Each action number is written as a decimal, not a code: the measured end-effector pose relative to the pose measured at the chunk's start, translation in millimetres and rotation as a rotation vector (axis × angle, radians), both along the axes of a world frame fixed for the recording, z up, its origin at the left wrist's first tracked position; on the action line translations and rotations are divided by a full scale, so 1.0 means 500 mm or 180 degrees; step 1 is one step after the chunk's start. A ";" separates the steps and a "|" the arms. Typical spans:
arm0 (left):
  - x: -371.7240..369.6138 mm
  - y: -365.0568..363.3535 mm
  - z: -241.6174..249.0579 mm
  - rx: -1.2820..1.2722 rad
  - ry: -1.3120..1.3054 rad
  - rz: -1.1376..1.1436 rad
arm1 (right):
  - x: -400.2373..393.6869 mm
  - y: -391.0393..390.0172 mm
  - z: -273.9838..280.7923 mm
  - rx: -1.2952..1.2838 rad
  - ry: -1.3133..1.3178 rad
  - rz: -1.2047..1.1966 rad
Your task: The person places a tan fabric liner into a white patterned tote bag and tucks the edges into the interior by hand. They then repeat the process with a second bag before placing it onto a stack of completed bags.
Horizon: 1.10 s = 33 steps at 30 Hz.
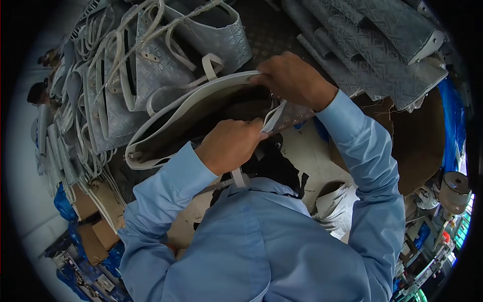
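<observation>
A handbag [216,103] with pale trim lies across the front of my body, its mouth spread wide and its dark inside showing. My left hand [232,146] is closed on the near rim, close to the bag's right end. On the far rim, my right hand [297,80] pinches the edge near the same end. A pale strip of trim [274,117] stands up between the two hands. One strap [211,65] loops up from the far rim, and part of another strap [240,177] hangs below my left wrist.
Grey patterned bags [156,75] with straps are piled at the left and back. Stacked grey patterned pieces [382,55] lie at the back right. A large brown cardboard container [417,141] stands at the right, beside blue plastic [451,121]. Loose pale sheets [338,209] sit below my right arm.
</observation>
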<state>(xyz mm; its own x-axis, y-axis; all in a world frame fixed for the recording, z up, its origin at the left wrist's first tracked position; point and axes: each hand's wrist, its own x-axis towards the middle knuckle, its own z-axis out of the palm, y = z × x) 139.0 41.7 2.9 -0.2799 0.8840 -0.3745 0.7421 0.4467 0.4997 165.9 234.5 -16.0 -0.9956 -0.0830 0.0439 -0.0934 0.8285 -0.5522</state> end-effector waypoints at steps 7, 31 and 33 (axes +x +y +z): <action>-0.006 0.031 -0.006 0.0578 -0.0639 0.0509 | 0.007 -0.003 -0.018 -0.0409 0.0420 0.0035; -0.095 -0.320 0.092 0.0560 -0.0437 0.1234 | 0.054 -0.092 0.064 -0.1159 0.1303 0.0237; -0.106 -0.354 0.073 0.0499 -0.0457 0.1170 | 0.049 -0.166 0.061 -0.0844 0.0965 0.0659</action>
